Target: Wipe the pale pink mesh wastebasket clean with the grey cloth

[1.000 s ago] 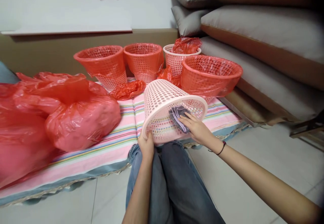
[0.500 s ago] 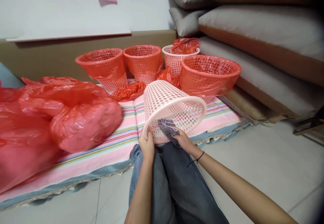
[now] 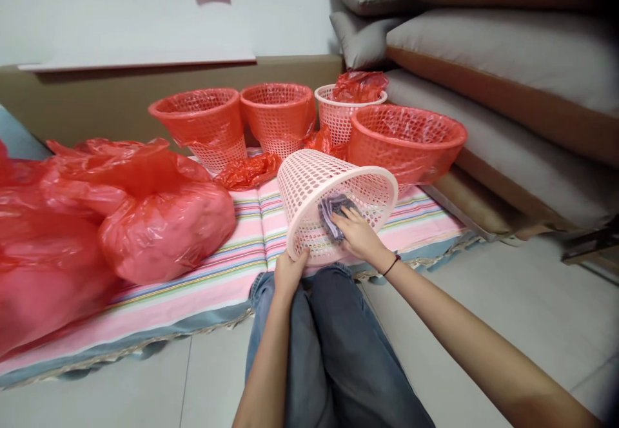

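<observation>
A pale pink perforated plastic wastebasket point(image 3: 314, 180) lies tilted on its side above my knees, its mouth turned toward me. My left hand point(image 3: 289, 272) grips the lower left of its rim, thumb inside the opening. My right hand point(image 3: 358, 231) reaches into the mouth, its fingers pressing a grey-purple cloth point(image 3: 333, 216) against the inner wall. A dark cord circles the right wrist. Part of the cloth is hidden under the fingers.
Behind stand wastebaskets lined with red bags point(image 3: 198, 118), and a pale one point(image 3: 333, 118) with a crumpled red bag on top. Full red plastic bags point(image 3: 169, 228) lie left on the striped mat point(image 3: 242, 241). Grey cushions point(image 3: 503, 54) are stacked right.
My right hand has moved further into the wastebasket with the cloth, turning so its back faces up. The wastebasket's mouth has tipped slightly, and my left hand still holds the rim.
</observation>
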Available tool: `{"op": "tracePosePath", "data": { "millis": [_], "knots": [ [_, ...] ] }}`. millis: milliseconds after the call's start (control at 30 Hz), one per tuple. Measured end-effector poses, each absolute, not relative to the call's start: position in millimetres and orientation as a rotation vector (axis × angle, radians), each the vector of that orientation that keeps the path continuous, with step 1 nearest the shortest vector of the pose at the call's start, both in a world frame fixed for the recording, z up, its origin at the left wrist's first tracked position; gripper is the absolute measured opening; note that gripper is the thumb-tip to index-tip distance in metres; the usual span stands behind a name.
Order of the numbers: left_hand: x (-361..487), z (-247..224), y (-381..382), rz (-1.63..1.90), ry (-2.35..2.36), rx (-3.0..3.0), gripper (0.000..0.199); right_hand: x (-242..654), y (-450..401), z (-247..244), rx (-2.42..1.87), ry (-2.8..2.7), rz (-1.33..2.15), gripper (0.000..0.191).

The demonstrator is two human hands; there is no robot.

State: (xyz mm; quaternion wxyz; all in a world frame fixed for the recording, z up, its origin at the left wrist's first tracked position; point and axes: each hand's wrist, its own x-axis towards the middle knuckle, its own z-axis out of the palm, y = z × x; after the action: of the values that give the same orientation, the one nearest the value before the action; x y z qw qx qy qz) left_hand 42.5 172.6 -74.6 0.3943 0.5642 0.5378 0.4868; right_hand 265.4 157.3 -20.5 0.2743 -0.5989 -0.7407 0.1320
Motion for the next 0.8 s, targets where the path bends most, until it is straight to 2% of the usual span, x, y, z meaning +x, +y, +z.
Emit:
{"op": "tracePosePath", "data": {
  "millis": [167, 367, 633, 800],
  "knots": [
    [44.5, -73.1, 167.8, 1.196, 1.287, 1.510, 0.037, 264.0, 140.0, -48.9, -1.752, -2.167, 0.253, 0.064],
    [48.7, -71.4, 164.0, 1.286, 1.276, 1.564, 0.067, 261.6, 147.3, -56.1, -1.849, -2.189, 0.178, 0.078],
    [48.6, -72.9, 161.5, 1.253, 1.196, 1.565, 0.051, 262.9, 161.1, -60.2, -1.815, -2.076, 0.382, 0.070],
    [45.5, -78.8, 169.0, 1.264, 1.112, 1.489, 0.057, 246.8, 156.1, -74.8, -1.700, -1.815, 0.639, 0.059]
  ]
}}
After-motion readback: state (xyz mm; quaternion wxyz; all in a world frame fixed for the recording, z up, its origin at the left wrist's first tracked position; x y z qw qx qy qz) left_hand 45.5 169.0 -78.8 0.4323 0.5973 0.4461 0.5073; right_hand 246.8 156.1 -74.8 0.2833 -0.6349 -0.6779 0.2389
